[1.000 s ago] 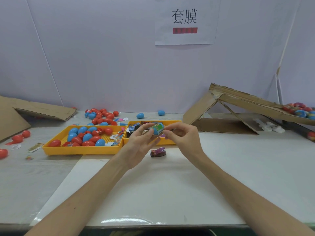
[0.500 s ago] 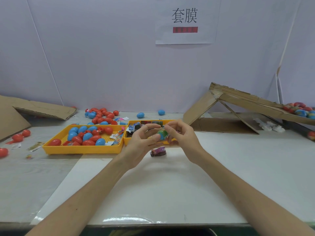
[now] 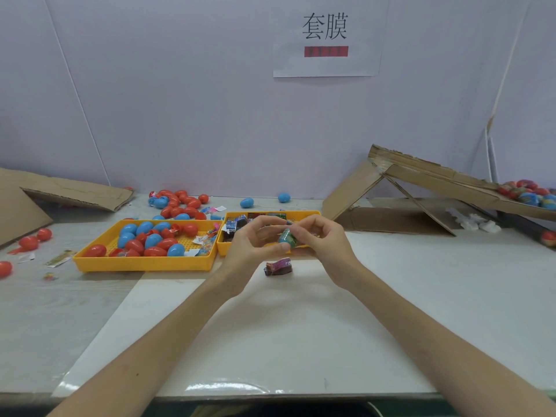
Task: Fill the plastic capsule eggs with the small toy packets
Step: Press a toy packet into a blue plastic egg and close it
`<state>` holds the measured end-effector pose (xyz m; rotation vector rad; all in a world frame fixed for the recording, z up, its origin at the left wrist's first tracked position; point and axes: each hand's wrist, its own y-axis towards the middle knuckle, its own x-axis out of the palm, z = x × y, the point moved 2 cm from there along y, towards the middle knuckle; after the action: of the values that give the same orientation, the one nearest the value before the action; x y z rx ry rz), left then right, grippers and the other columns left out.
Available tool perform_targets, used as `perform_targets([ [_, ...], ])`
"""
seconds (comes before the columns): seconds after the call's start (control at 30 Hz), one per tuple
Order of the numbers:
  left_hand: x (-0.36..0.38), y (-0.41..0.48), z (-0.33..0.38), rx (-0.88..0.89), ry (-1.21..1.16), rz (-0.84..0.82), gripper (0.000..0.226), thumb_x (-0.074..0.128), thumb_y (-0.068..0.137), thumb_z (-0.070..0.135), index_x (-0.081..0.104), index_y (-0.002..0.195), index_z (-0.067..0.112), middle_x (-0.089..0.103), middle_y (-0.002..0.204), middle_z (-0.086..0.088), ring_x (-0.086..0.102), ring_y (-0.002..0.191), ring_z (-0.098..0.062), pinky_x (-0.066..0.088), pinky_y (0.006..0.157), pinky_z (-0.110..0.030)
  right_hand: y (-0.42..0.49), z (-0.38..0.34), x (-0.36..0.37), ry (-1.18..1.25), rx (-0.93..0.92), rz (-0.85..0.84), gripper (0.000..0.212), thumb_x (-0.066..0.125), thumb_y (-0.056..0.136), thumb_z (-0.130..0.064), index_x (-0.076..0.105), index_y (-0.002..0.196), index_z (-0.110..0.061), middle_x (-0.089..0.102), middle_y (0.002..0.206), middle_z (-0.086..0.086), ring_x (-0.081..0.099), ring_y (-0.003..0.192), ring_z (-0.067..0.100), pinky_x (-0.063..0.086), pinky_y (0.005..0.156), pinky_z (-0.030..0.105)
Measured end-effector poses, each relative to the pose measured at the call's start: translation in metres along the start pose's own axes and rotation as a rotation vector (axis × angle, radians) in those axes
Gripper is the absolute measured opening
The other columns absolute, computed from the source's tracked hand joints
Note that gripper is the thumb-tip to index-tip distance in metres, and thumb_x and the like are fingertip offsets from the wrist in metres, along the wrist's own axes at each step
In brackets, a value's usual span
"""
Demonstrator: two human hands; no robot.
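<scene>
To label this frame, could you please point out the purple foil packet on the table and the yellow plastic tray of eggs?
Purple foil packet point(image 3: 278, 266): head view, middle of its wrapper.
Yellow plastic tray of eggs point(image 3: 141, 266): head view, its front wall.

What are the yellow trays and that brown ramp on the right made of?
The yellow trays look like hard moulded plastic: even bright colour, slight sheen, a grid of small holes in the floor. The brown ramp looks like corrugated cardboard: matt, creased, with torn ragged edges.

Two yellow trays point(image 3: 141, 267) point(image 3: 304, 212), two hands point(image 3: 249, 249) point(image 3: 329, 246), one held egg point(image 3: 285, 238), one loose packet point(image 3: 278, 266), one paper sign point(image 3: 326, 34).
</scene>
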<state>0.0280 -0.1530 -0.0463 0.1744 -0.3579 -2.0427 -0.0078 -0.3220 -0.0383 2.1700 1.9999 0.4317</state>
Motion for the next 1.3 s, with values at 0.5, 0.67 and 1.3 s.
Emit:
perform_targets([
  [0.5,0.006,-0.003,0.007,0.152,0.284,0.042,0.043,0.084,0.077,0.003,0.065,0.108,0.025,0.071,0.112,0.005,0.069,0.104,-0.011,0.061,0.082,-0.029,0.005,0.008,-0.005,0.011,0.020,-0.026,0.018,0.081,0.072,-0.026,0.070,0.073,-0.013,0.076,0.087,0.006,0.075,0.090,0.021,0.062,0.081,0.047],
  [0.67,0.006,-0.003,0.006,0.142,0.275,0.044,0.046,0.084,0.080,0.008,0.062,0.114,0.028,0.068,0.117,0.007,0.067,0.107,-0.007,0.060,0.081,-0.028,0.004,0.008,-0.003,0.135,0.037,-0.065,0.008,0.077,0.076,-0.020,0.072,0.075,-0.014,0.076,0.091,0.011,0.075,0.087,0.028,0.062,0.073,0.037],
  [1.3,-0.001,0.000,-0.004,-0.193,-0.194,-0.016,0.029,0.065,0.094,0.005,0.069,0.117,0.022,0.076,0.112,-0.006,0.073,0.106,-0.024,0.059,0.081,-0.028,0.005,0.001,-0.005,-0.204,-0.155,-0.006,0.014,0.074,0.091,-0.015,0.076,0.104,-0.016,0.076,0.104,0.000,0.071,0.101,0.019,0.058,0.085,0.037],
])
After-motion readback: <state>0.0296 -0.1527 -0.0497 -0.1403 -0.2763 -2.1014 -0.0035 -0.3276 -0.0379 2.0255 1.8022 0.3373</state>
